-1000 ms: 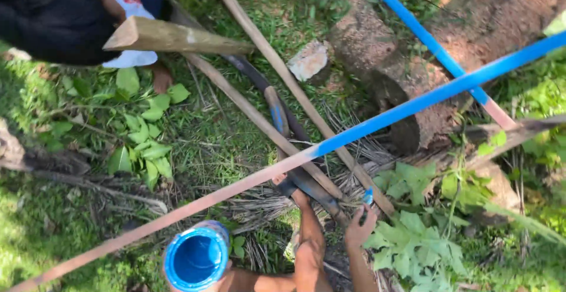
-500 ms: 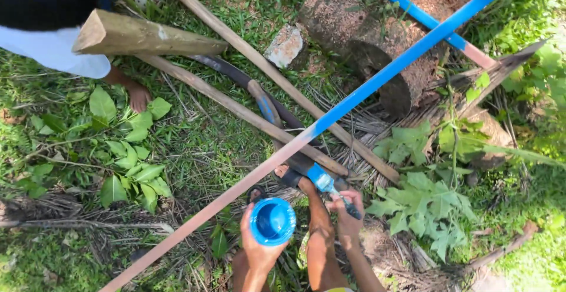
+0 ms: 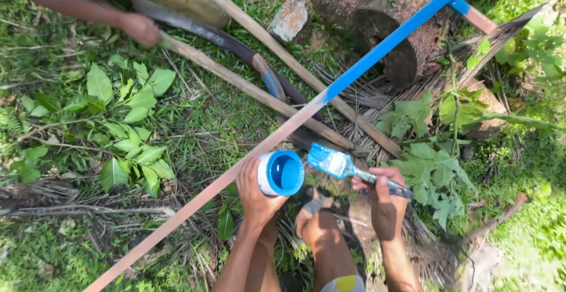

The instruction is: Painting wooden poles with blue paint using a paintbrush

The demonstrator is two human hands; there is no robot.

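The left hand (image 3: 254, 193) has its fingers curled around a small can of blue paint (image 3: 282, 173), thumb on the near side and the other fingers wrapped behind, so the open mouth faces up toward the camera with blue liquid showing inside. Just at three o'clock from the can, the right hand (image 3: 384, 200) closes its fingers in a fist-like grip on the dark handle of a paintbrush (image 3: 337, 163), whose flat bristles, wet with light blue, point toward ten o'clock and hang just beside the can's rim without touching it. Between the two forearms, at six o'clock from the can, a bare foot (image 3: 315, 224) rests on dry fibres and grass. Immediately above the can a long wooden pole (image 3: 277, 135) runs diagonally from seven o'clock to one o'clock across the view; its upper half is coated blue while its lower half is bare wood, the border lying at roughly twelve o'clock from the brush. Under it lie several unpainted sticks (image 3: 247, 85) and a dark curved blade (image 3: 200, 29). At one o'clock sits a cut tree stump (image 3: 407, 50), with a second blue-painted pole (image 3: 457, 0) crossing near it. At eleven o'clock, well apart, another person's hand (image 3: 140, 28) reaches down to the end of one stick. Leafy plants (image 3: 130, 121) grow at nine o'clock.
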